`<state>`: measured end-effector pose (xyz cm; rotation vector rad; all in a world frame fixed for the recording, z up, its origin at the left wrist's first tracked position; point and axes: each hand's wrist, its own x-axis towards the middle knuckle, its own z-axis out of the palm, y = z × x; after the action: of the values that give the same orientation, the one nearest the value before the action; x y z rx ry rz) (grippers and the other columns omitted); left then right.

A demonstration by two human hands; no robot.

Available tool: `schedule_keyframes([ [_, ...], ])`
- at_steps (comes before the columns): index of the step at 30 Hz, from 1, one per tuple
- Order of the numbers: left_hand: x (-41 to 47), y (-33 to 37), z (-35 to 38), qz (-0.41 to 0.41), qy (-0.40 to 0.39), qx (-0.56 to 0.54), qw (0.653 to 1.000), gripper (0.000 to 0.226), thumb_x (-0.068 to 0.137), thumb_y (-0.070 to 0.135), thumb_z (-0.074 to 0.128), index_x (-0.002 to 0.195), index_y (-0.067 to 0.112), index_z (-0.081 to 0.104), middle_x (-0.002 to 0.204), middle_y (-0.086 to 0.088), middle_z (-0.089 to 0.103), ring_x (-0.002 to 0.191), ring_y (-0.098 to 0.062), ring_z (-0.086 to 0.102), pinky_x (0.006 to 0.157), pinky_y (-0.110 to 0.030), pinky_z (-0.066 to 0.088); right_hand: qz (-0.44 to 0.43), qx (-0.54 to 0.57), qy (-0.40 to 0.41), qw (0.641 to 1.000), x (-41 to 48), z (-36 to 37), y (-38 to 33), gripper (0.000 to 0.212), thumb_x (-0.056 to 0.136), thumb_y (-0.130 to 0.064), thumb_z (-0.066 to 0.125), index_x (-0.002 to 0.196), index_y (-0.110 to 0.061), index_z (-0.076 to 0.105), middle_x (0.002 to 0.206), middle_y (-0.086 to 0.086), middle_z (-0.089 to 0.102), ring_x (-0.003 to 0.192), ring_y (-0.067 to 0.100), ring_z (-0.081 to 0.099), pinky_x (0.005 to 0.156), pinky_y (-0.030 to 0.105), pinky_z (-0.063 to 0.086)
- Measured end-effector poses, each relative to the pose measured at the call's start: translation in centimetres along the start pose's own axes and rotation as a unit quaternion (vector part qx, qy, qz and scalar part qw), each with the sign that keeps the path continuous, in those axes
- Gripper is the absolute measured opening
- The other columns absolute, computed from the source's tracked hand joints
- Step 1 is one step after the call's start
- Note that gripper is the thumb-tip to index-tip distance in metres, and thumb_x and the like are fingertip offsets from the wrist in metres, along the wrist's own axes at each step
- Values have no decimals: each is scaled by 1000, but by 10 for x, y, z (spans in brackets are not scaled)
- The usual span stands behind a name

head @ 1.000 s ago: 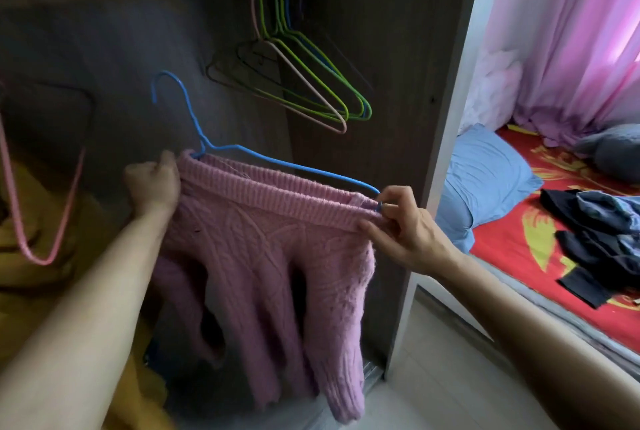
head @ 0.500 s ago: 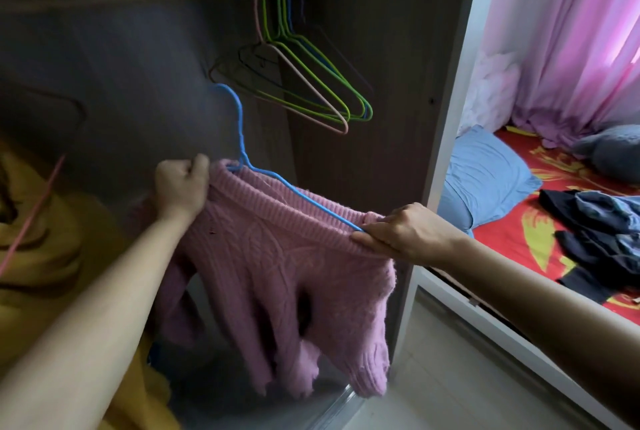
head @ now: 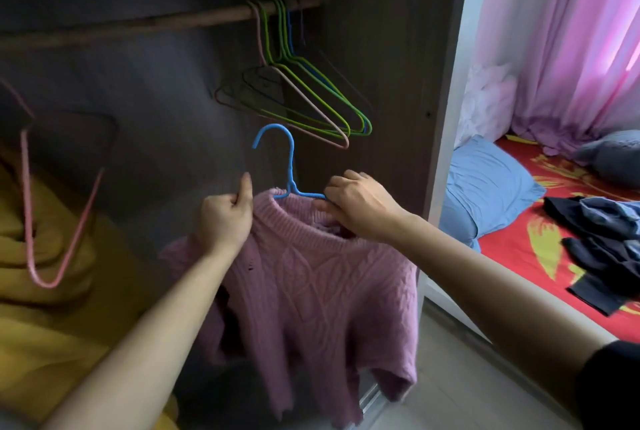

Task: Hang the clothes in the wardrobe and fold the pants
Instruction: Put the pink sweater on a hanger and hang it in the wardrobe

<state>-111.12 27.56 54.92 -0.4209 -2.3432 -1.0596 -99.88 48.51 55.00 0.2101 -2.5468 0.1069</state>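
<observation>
Pink sweater hangs at the centre of the view inside the open wardrobe, its collar threaded on a blue hanger whose hook stands upright below the rail, apart from it. At the collar's nine o'clock the left hand has its fingers curled tight on the knit, thumb raised. At three o'clock the right hand has its fingers clamped on the hanger's arm and the collar edge. Empty wire hangers hang on the rail at twelve o'clock. A yellow garment fills nine o'clock; dark clothes lie on the bed at three o'clock
</observation>
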Motion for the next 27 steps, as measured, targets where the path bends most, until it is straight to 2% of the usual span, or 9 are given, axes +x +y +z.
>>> schedule_keyframes([
  [4, 3, -19, -3, 56, -51, -25, 997, 75, 96, 60, 40, 39, 12, 35, 39, -9, 42, 49, -34, 56, 52, -35, 30, 98, 205, -72, 971, 4, -4, -3, 37, 104, -38, 50, 86, -7, 62, 70, 0, 60, 65, 13, 57, 56, 22, 38],
  [6, 5, -34, -8, 77, -70, -19, 994, 74, 98, 59, 42, 41, 12, 38, 42, -11, 47, 47, -30, 53, 51, -35, 31, 103, 219, -56, 969, 5, -12, 8, 31, 103, -34, 53, 91, -11, 71, 64, -7, 58, 63, 4, 57, 58, 15, 37],
  [10, 1, -63, -22, 44, -99, -26, 994, 71, 94, 59, 38, 46, 8, 44, 45, -8, 45, 43, -20, 45, 52, -36, 30, 128, 229, -23, 965, 5, -29, 25, 26, 101, -34, 57, 92, -17, 74, 62, -9, 57, 59, 1, 53, 57, 19, 38],
  [13, -4, -51, -22, 60, -151, -45, 986, 73, 94, 69, 34, 66, 8, 61, 65, -6, 63, 64, -19, 60, 65, -37, 45, 122, 222, -34, 967, 9, -32, 20, 27, 100, -36, 57, 92, -16, 74, 63, -3, 59, 56, 6, 51, 54, 20, 37],
  [15, -7, -23, -18, 67, -211, -134, 966, 45, 94, 64, 45, 89, 28, 71, 84, 13, 72, 85, -1, 65, 81, -27, 50, 118, 218, -43, 968, 15, -33, 15, 30, 99, -37, 59, 91, -13, 73, 68, 5, 63, 57, 10, 51, 53, 21, 37],
  [17, -8, 0, -14, 48, -261, -240, 934, 16, 95, 40, 60, 107, 37, 69, 96, 30, 70, 98, 14, 61, 87, -10, 45, 121, 217, -47, 967, 21, -36, 13, 32, 98, -38, 60, 90, -10, 72, 69, 9, 63, 55, 9, 48, 52, 21, 36],
  [19, -7, 8, -13, 36, -267, -320, 908, 22, 93, 22, 65, 113, 32, 69, 107, 27, 69, 110, 8, 60, 95, -10, 44, 122, 221, -50, 966, 24, -41, 14, 30, 97, -39, 61, 90, -12, 71, 69, 7, 62, 55, 6, 47, 52, 20, 36],
  [22, -7, 7, -14, 35, -256, -385, 886, 28, 91, 11, 66, 117, 20, 69, 112, 19, 70, 115, 0, 61, 96, -11, 43, 116, 270, -56, 954, 20, -47, 14, 21, 96, -41, 63, 101, -23, 72, 78, -11, 64, 69, 0, 56, 66, 15, 41],
  [27, 1, 15, -15, 75, -209, -382, 897, 28, 91, 10, 67, 118, 7, 70, 114, 7, 72, 113, -7, 64, 97, -16, 45, 108, 248, -81, 959, 22, -46, 14, 20, 102, -47, 47, 100, -36, 64, 84, -21, 63, 81, -6, 59, 71, 6, 40],
])
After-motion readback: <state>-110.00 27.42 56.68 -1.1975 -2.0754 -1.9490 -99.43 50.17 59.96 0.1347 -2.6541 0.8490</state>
